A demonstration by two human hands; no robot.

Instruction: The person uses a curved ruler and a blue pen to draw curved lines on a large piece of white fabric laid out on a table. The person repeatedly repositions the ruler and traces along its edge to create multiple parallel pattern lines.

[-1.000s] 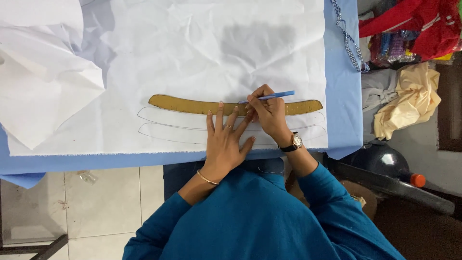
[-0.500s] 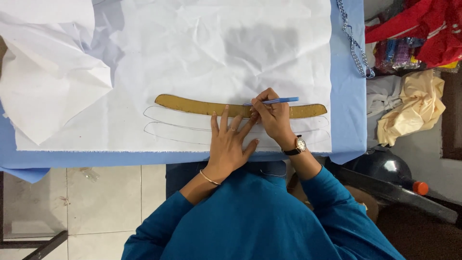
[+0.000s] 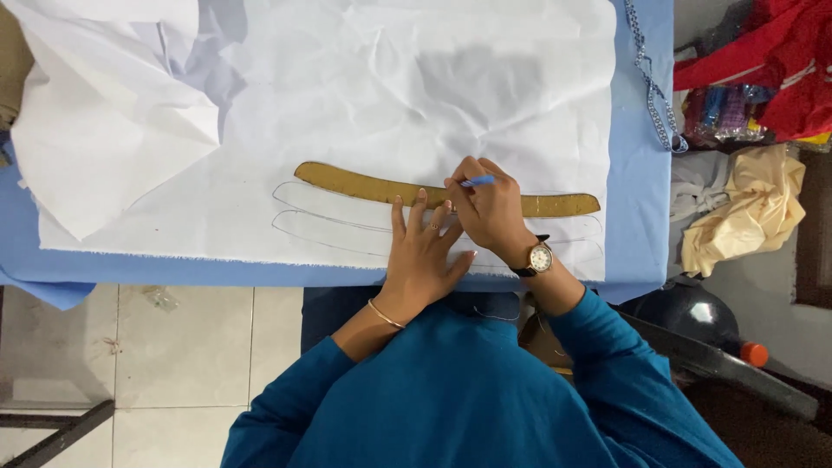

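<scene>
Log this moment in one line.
left hand: flat on template | right hand: pen tracing edge | cloth: two outlines drawn

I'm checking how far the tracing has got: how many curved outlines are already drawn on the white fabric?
2. The upper outline lies just below the brown curved template; the lower outline sits beneath it. The left hand and right hand hide their middles.

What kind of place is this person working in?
Most likely a small tailoring or sewing workshop. White cloth is spread on a blue table, a curved brown pattern piece lies on it, and the right hand traces around it with a blue pen. Fabric is piled beside.
</scene>
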